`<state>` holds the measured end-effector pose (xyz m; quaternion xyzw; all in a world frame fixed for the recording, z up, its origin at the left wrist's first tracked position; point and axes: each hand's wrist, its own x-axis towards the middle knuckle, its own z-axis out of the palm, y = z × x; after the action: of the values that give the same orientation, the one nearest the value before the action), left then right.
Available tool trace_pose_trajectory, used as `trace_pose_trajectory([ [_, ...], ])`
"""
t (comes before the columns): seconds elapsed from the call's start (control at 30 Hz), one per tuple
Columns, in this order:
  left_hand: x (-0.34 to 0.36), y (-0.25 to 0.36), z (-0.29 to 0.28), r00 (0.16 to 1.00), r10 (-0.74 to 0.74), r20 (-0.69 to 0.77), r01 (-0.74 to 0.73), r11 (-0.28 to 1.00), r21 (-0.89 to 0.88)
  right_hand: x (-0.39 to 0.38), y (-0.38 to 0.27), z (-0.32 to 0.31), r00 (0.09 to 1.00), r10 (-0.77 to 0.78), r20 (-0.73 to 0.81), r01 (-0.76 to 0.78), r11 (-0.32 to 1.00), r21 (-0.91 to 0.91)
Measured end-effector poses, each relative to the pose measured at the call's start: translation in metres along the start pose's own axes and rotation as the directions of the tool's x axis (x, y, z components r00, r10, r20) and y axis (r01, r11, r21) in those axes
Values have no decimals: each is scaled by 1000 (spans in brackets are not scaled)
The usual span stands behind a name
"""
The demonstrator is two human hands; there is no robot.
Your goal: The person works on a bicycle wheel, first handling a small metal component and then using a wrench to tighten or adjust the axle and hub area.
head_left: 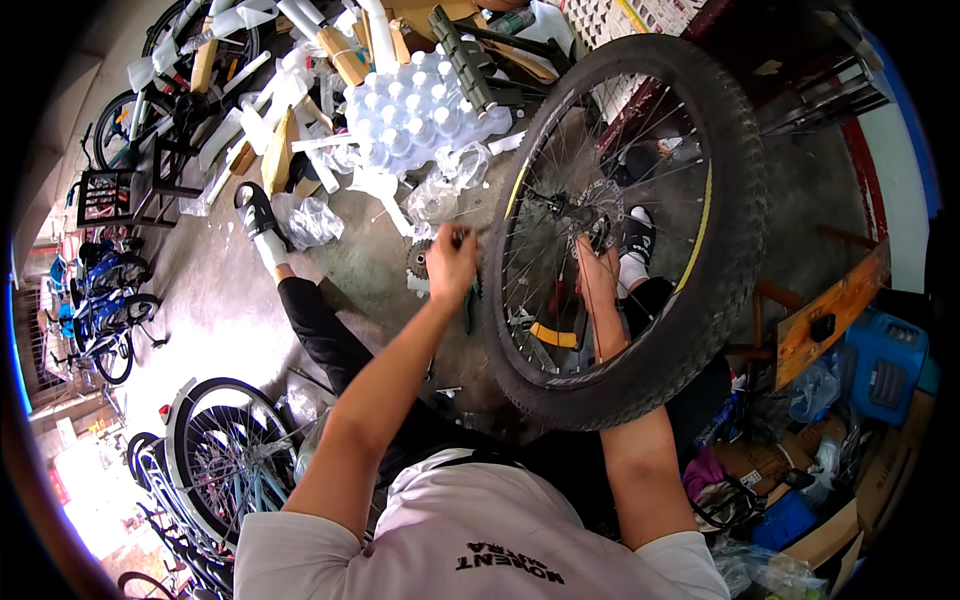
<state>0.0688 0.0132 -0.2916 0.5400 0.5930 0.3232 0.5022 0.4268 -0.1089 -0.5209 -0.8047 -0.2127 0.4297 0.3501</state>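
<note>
A large bicycle wheel with a knobby black tyre (735, 230) stands upright between my legs, its spokes and hub (585, 215) facing me. My right hand (597, 268) reaches through the spokes near the hub and rests against them; what its fingers grip is hidden. My left hand (452, 262) hovers left of the wheel with fingers curled, above a toothed cog (417, 258) lying on the concrete floor. A dark green-handled tool (470, 305) hangs beside that hand; I cannot tell whether the hand holds it.
A wrapped pack of water bottles (420, 110) and plastic bags lie ahead on the floor. Bicycles (215, 455) stand at the left. Cardboard-wrapped bike parts (270, 90) pile at the top left. A blue crate (885, 365) and a wooden board (830, 315) sit at the right.
</note>
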Motion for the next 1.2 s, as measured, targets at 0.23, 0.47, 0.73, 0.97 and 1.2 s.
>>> trace_pose_trajectory([
  [0.23,-109,-66,-20,991,-108,-76,122,971,207,-145,-144,114,992,-93,89,39,880,473],
  [0.47,-119,-36,24,985,-136,105,137,991,-3,-62,-46,62,972,-205,116,151,919,365],
  [0.73,-146,-55,-15,989,-135,53,136,991,-15,-178,-117,105,994,-44,99,-20,825,565],
  [0.97,-169,-49,-3,977,-174,126,174,985,14,-195,-87,69,990,-131,-50,140,912,384],
  [1.2,-150,-43,-23,995,-23,98,0,974,228,-185,-76,69,953,-161,256,-29,794,608],
])
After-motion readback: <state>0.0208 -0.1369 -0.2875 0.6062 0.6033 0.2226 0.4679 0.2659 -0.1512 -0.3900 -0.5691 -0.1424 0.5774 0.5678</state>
